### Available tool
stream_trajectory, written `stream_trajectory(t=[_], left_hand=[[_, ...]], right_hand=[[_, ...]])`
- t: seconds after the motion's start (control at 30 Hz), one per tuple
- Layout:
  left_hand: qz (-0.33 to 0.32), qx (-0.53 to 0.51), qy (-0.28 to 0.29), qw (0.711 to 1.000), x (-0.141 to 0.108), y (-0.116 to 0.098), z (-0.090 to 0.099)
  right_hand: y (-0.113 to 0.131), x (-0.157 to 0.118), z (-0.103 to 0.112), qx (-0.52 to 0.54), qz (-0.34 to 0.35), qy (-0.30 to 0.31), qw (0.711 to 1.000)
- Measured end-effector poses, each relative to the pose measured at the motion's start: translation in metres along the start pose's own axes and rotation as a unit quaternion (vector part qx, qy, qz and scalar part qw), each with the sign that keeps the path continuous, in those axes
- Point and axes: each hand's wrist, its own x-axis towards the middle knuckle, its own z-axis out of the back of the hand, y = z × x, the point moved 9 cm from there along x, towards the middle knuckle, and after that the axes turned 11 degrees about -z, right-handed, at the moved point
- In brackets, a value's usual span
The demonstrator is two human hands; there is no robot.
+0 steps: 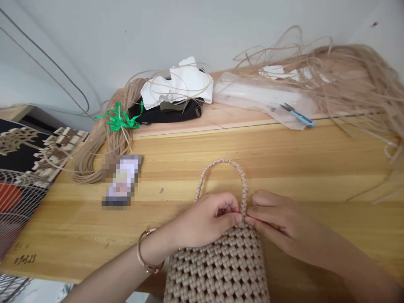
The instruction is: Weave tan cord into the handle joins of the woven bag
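Note:
A beige woven bag [217, 269] stands at the table's near edge, its braided handle [224, 160] arching up above the rim. My left hand [208, 219], with a bangle [142, 252] on the wrist, pinches the base of the handle's right end where it joins the bag. From the other side, my right hand [280, 223] presses thumb and forefinger together at that same joint. Any strand end between the right fingertips is too small to make out. The handle's left end goes down behind my left hand.
On the wooden table [176, 168] lie a blurred-out phone [123, 181], cord bundles [91, 160] with green ties [118, 118], and blue-handled snips [298, 115] on plastic wrapping [252, 94]. A black pouch [176, 112] and white paper [189, 84] sit near the wall, beside a large cord heap [353, 71].

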Motion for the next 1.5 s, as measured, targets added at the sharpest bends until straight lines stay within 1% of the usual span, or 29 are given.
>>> stream_trajectory(t=[0.17,0.3,0.4,0.53,0.73,0.83,0.9,1.03,1.13,1.2,1.27,1.33,1.43,1.5], left_hand=[[0.004,-0.043,0.006,0.999,-0.003,0.001,-0.001],[-0.009,-0.078,-0.010,0.997,-0.003,0.000,0.003],[-0.018,-0.088,-0.026,0.996,-0.002,-0.001,0.008],[-0.023,-0.091,-0.034,0.995,0.000,-0.006,0.010],[-0.050,-0.088,-0.069,0.992,-0.003,-0.026,0.014],[-0.061,-0.075,-0.087,0.991,-0.007,-0.033,0.015],[-0.068,-0.063,-0.096,0.991,-0.009,-0.037,0.015],[-0.088,-0.051,-0.100,0.990,-0.013,-0.047,0.012],[-0.105,-0.041,-0.089,0.990,-0.017,-0.060,0.009],[-0.120,-0.026,-0.078,0.989,-0.021,-0.070,0.007],[-0.143,-0.006,-0.069,0.987,-0.027,-0.080,0.006],[-0.168,0.014,-0.069,0.983,-0.032,-0.089,0.005],[-0.200,0.032,-0.093,0.975,-0.041,-0.100,0.007],[-0.218,0.040,-0.108,0.969,-0.047,-0.107,0.008]], right_hand=[[0.004,0.002,0.003,-0.021,0.002,0.013,1.000],[-0.003,0.005,0.001,-0.021,-0.020,0.024,0.999],[-0.007,0.007,0.003,-0.040,-0.047,0.005,0.998],[-0.005,0.010,0.011,-0.064,-0.071,-0.019,0.995],[0.006,0.010,0.028,-0.054,-0.093,-0.024,0.994],[0.011,0.008,0.032,-0.038,-0.095,-0.023,0.994],[0.013,0.006,0.033,-0.009,-0.092,-0.022,0.996],[0.016,0.003,0.034,0.046,-0.071,-0.011,0.996],[0.022,-0.003,0.036,0.052,-0.050,0.001,0.997],[0.028,-0.010,0.040,0.047,-0.031,-0.003,0.998],[0.037,-0.018,0.043,0.036,-0.014,-0.016,0.999],[0.043,-0.025,0.046,0.037,-0.009,-0.043,0.998],[0.053,-0.034,0.049,0.071,-0.006,-0.083,0.994],[0.058,-0.038,0.048,0.105,-0.018,-0.098,0.989]])
